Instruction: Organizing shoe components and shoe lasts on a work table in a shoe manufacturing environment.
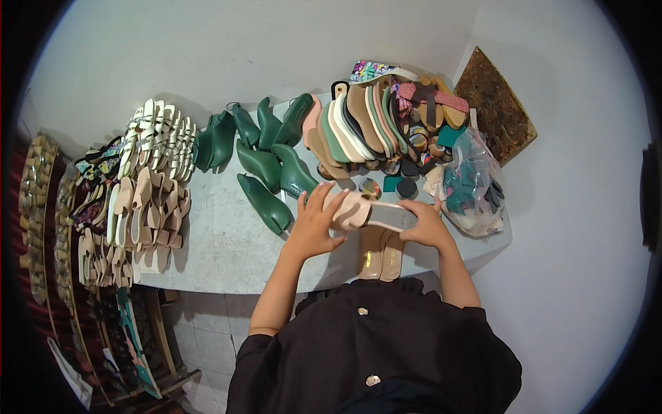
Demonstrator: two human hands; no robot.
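A beige slide sandal is held sideways over the table between my two hands. My left hand has its fingers over the end with the wide strap. At the other end, my right hand grips the pale-edged sole with the thumb and fingers. Beneath the sandal, close to my body, a pair of tan insoles with gold print lies side by side, partly covered by the sandal.
Green shoe lasts lie left of my hands. Stacked coloured soles and a clear plastic bag occupy the right side. Finished sandals are piled at the left, beside shelving racks. A brown board leans against the wall.
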